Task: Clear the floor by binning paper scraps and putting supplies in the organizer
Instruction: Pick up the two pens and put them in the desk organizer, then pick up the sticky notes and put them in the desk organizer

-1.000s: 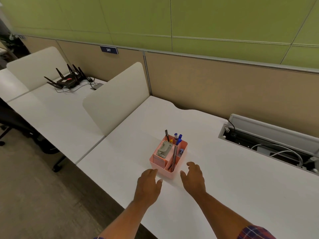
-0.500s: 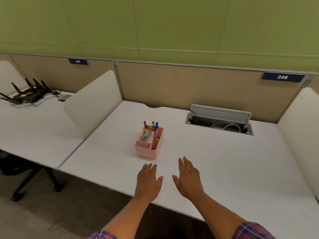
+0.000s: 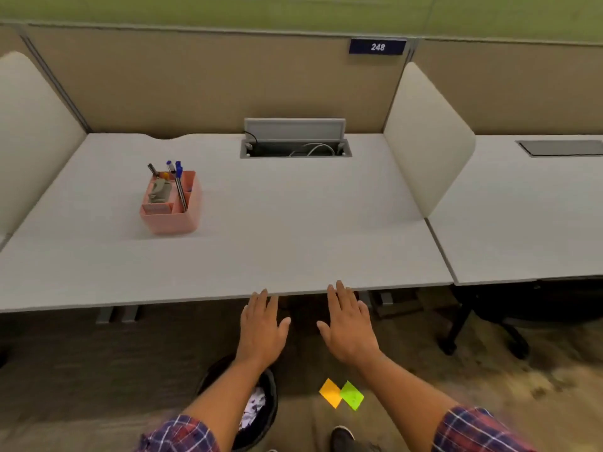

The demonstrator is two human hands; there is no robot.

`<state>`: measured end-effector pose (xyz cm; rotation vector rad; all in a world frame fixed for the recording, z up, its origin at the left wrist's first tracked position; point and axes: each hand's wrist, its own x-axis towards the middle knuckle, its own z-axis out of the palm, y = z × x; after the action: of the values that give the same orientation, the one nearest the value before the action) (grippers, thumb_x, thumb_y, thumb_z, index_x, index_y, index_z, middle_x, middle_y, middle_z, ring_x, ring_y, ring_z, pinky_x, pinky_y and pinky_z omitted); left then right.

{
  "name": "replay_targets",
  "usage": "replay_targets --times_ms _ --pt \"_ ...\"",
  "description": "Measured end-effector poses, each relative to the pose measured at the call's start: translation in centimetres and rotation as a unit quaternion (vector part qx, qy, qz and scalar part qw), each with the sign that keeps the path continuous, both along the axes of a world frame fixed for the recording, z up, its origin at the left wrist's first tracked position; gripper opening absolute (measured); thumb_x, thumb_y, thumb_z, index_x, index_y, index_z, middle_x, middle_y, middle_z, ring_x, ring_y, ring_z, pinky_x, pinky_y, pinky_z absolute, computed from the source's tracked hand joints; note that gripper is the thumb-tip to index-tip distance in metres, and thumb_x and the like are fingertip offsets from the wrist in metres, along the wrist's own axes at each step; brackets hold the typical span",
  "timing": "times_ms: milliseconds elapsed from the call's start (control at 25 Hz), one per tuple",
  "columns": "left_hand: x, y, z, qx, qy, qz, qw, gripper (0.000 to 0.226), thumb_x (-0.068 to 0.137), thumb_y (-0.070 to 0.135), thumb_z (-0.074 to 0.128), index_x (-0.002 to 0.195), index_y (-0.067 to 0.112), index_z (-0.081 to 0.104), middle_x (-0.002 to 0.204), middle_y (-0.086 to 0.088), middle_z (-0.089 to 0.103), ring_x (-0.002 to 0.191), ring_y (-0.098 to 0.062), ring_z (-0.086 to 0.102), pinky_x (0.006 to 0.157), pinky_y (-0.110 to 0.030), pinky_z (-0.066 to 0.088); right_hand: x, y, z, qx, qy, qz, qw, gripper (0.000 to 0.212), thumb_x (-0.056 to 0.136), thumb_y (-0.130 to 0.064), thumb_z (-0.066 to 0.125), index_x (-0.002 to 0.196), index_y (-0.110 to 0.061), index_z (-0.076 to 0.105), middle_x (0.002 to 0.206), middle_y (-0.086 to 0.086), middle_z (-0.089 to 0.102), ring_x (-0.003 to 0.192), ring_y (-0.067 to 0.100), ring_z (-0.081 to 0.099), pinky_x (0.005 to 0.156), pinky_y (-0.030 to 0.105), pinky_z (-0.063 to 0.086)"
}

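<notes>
A pink organizer (image 3: 182,220) stands on the left part of the white desk (image 3: 293,230), holding pens and a grey object. On the floor lie an orange sticky note (image 3: 330,392) and a green sticky note (image 3: 352,395), side by side. A black bin (image 3: 264,419) with crumpled paper inside sits on the floor under my left forearm. My left hand (image 3: 262,327) and my right hand (image 3: 350,324) hover flat with fingers spread, just in front of the desk's near edge, holding nothing.
A cable tray (image 3: 295,148) is open at the back of the desk. White dividers (image 3: 427,138) flank the desk. A black chair base (image 3: 489,327) stands under the desk to the right. My shoe (image 3: 342,435) is near the notes.
The view has swung right and tilted down, bringing the floor, bin and sticky notes into sight. Both hands have drawn back from the desktop to its front edge.
</notes>
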<state>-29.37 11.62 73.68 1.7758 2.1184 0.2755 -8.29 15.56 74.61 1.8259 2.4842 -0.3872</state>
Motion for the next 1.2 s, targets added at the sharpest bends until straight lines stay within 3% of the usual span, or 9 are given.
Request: replay_targets --times_ms 200,480,720,880,1040,1200 --pt "6.1 -2.0 -4.3 -0.040 -0.014 -0.025 0.999 0.066 0.103 0.050 0.044 0.160 0.020 0.031 0.170 -0.005 0.024 0.159 -0.025 0.012 0.127 -0.043 0.018 8.5 -3.3 -5.9 -0.044 0.003 -0.078 0.996 0.084 0.096 -0.057 0.040 0.163 -0.018 0.005 0.172 0.009 0.006 0.158 0.029 0.010 0.123 0.050 0.023" --pt "13.1 -4.9 -15.9 -0.134 0.003 0.001 0.991 0.066 0.102 0.045 0.051 0.159 0.017 0.034 0.170 -0.005 0.025 0.159 -0.025 0.012 0.126 -0.044 0.018 19.4 -6.5 -20.2 -0.162 -0.017 -0.101 0.981 0.084 0.096 -0.053 0.043 0.163 -0.015 0.008 0.172 0.009 0.008 0.157 0.029 0.012 0.123 0.048 0.024" --pt "18.1 -4.3 -32.2 -0.188 0.027 -0.075 0.979 0.068 0.101 0.047 0.052 0.159 0.019 0.033 0.170 -0.004 0.024 0.159 -0.024 0.012 0.127 -0.041 0.018 24.6 -7.5 -37.0 -0.210 -0.018 -0.113 0.971 0.085 0.095 -0.052 0.040 0.162 -0.015 0.004 0.172 0.008 0.005 0.157 0.028 0.014 0.122 0.047 0.024" --pt "19.7 -3.2 -43.5 -0.206 0.038 -0.092 0.973 0.068 0.099 0.045 0.055 0.159 0.022 0.034 0.169 -0.001 0.026 0.158 -0.023 0.016 0.124 -0.045 0.024 26.1 -7.9 -47.9 -0.219 -0.023 -0.121 0.968 0.081 0.093 -0.052 0.046 0.159 -0.015 0.018 0.166 0.012 0.024 0.151 0.031 0.027 0.117 0.048 0.031" --pt "21.1 -1.6 -54.3 -0.219 0.056 -0.132 0.965 0.064 0.093 0.038 0.063 0.153 0.025 0.043 0.158 -0.002 0.045 0.146 -0.026 0.039 0.116 -0.043 0.034 26.2 -7.4 -58.3 -0.207 -0.006 -0.144 0.968 0.063 0.089 -0.051 0.052 0.142 -0.019 0.039 0.139 0.008 0.051 0.124 0.029 0.051 0.099 0.046 0.043" --pt "22.1 -0.7 -63.8 -0.238 0.086 -0.193 0.948 0.057 0.087 0.036 0.064 0.143 0.029 0.052 0.139 -0.002 0.059 0.129 -0.027 0.053 0.103 -0.038 0.045 25.7 -7.2 -67.7 -0.220 -0.002 -0.165 0.962 0.052 0.091 -0.053 0.054 0.132 -0.022 0.047 0.126 0.006 0.054 0.117 0.029 0.054 0.092 0.044 0.042"
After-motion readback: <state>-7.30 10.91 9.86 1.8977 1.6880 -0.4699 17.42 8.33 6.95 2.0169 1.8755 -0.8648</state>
